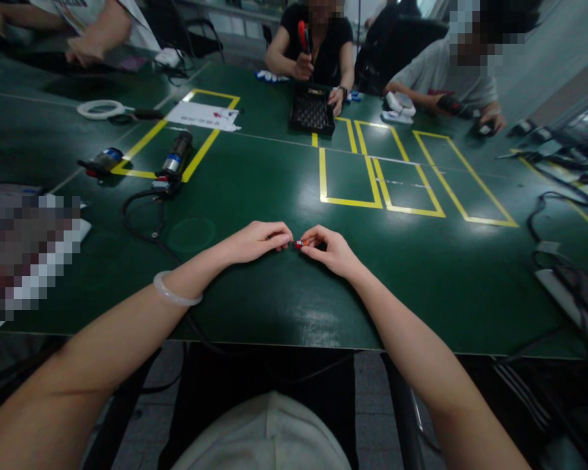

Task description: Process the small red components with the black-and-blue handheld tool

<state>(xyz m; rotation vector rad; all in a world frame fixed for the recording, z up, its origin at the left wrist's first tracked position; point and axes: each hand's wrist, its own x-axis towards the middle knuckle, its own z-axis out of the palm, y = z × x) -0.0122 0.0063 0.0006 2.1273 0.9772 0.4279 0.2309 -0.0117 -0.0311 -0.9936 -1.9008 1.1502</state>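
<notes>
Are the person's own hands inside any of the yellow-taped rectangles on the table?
No, the left hand and right hand pinch a small red part over bare green table, nearer the person than the yellow-taped rectangles.

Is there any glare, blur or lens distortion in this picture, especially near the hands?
Head view: soft light leaves a pale sheen on the green table, without hard shadows; the left hand and right hand, pinching a small red part, look sharp, but the part is too small to identify; the wide lens stretches the forearms toward the corners.
</notes>
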